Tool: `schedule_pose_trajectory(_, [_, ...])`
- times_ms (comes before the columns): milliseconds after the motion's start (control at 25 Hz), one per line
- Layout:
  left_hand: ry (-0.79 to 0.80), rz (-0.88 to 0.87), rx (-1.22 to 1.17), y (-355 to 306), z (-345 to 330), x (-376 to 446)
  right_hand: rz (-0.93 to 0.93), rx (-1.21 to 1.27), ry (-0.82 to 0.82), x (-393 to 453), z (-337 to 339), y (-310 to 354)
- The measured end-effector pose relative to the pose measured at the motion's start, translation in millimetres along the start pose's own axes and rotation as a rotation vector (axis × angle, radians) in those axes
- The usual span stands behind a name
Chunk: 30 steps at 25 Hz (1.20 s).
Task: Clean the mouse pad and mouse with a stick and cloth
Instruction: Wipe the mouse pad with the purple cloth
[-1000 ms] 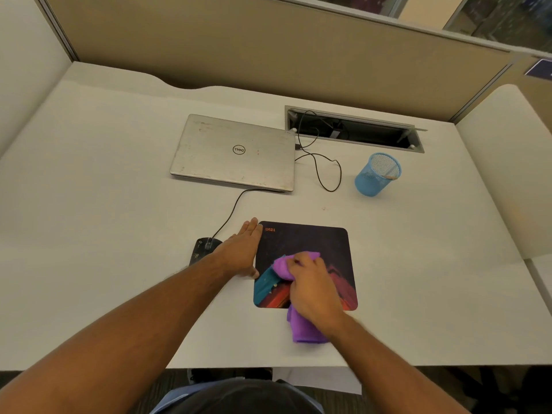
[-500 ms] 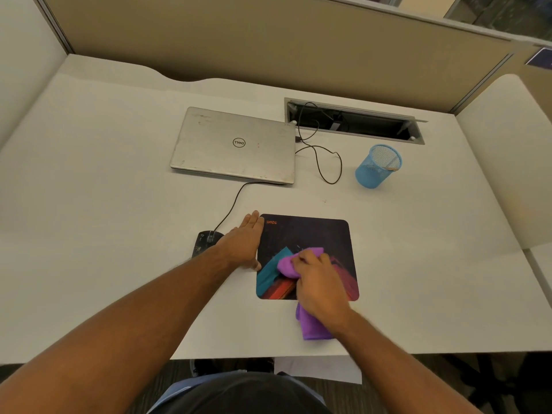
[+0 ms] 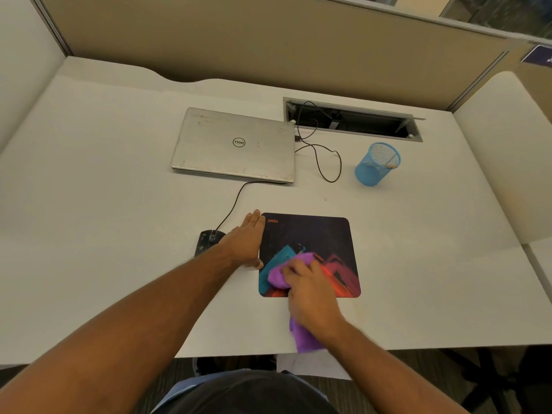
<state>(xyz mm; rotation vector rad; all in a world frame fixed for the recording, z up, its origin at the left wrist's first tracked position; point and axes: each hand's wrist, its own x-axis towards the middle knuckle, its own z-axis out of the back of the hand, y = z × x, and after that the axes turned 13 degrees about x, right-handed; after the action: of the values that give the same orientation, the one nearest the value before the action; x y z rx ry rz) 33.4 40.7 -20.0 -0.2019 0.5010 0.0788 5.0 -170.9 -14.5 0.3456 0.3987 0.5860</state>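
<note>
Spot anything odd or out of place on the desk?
Mostly tidy. The mouse sits off the mouse pad, left of it behind the left hand. The laptop lid looks scuffed.

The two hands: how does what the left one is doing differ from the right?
The left hand lies flat with straight fingers at the mouse pad's left edge; the right hand is curled, gripping the purple cloth. The left holds nothing; the right presses the cloth onto the pad's near part. Both rest at the pad.
</note>
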Motion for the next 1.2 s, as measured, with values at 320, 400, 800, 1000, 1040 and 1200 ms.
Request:
schedule_pose_trajectory(320, [0.002, -0.006, -0.023, 1, 0, 1, -0.008, -0.068, -0.01, -7, 10, -28])
schedule_pose_trajectory(400, [-0.001, 0.002, -0.026, 1, -1, 1, -0.055, -0.053, -0.047, 1, 15, -31])
schedule_pose_trajectory(800, [0.004, -0.019, -0.038, 1, 0, 0, 0.171, -0.118, 0.039, -15, 9, -42])
schedule_pose_trajectory(1000, [0.003, -0.016, -0.005, 1, -1, 2, 0.238, -0.088, -0.014, 6, -4, -12])
schedule_pose_trajectory(1040, [0.005, -0.021, 0.002, 2, -1, 2, 0.3, -0.09, 0.006, 2, -13, -5])
schedule_pose_trajectory(1200, [-0.002, -0.019, -0.01, 4, -2, 3, 0.398, -0.094, 0.081, -8, 1, -36])
